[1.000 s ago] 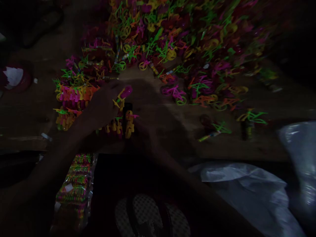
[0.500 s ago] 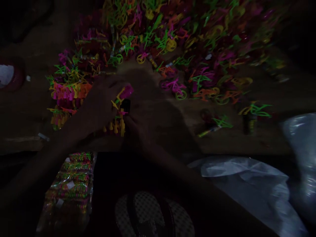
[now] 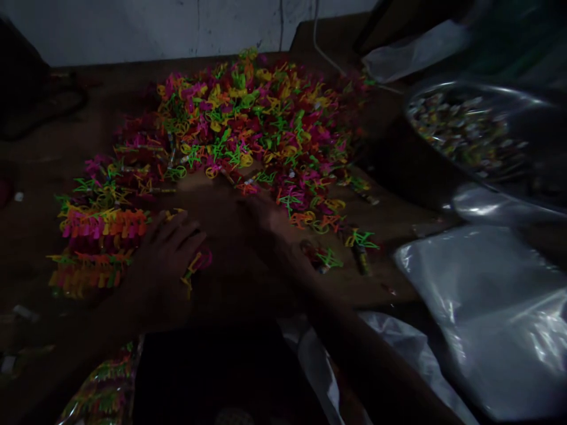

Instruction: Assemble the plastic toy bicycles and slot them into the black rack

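Rows of plastic pieces (image 3: 104, 225) are lying at centre left. The left hand (image 3: 166, 257) is resting at their right end, fingers apart; its hold on the yellow-and-pink piece (image 3: 192, 268) cannot be determined. At mid-frame, the right hand (image 3: 271, 221) is pointing toward the upper-centre pile (image 3: 252, 118); shadow is hiding its grip.

From my end I make out a dim wooden table (image 3: 221, 206). Beyond both hands, a broad heap of toys (image 3: 257, 112) in pink, green, yellow and orange lies on it, its near edge by the right hand (image 3: 270, 221). Left of the left hand (image 3: 170, 254), I see an upper row (image 3: 104, 224) and a lower row (image 3: 88, 274) of small plastic pieces. Right of the right hand lie a few loose toys (image 3: 326, 258). A white scrap (image 3: 18, 196) sits far left of the left hand.
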`<state>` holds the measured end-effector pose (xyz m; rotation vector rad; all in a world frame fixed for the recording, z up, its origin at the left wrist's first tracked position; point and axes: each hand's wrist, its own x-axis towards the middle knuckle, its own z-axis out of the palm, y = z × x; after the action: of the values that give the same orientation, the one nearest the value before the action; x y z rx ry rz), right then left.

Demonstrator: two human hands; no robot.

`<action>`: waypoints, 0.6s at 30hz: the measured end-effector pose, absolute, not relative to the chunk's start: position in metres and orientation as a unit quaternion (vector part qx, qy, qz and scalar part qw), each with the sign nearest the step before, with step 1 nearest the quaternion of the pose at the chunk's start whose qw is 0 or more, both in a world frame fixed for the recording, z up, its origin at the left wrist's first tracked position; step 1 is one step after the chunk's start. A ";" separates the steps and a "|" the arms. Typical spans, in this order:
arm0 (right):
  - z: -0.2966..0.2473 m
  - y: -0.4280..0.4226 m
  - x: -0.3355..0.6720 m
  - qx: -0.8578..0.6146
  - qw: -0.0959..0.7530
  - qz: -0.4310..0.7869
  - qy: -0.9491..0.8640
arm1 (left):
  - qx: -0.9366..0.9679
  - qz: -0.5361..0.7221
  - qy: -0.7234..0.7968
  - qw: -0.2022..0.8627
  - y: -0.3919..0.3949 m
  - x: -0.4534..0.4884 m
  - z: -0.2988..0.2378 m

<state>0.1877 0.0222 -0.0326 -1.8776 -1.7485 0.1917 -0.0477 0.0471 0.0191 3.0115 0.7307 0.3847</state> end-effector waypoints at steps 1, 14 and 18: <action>-0.030 0.038 0.200 -0.719 0.261 0.049 -0.642 | 0.965 0.123 0.232 0.007 0.047 -0.048 0.018; -0.026 0.081 0.210 -0.779 0.132 -0.046 -0.611 | 0.965 0.079 0.249 0.009 0.060 -0.062 0.018; -0.023 0.021 0.202 -0.749 0.155 -0.074 -0.640 | 0.966 0.063 0.247 0.032 0.056 -0.058 0.028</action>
<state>0.2019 0.0210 -0.0233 -2.1462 -1.8329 -0.2124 -0.0579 0.0565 0.0280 2.9758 0.7616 0.1939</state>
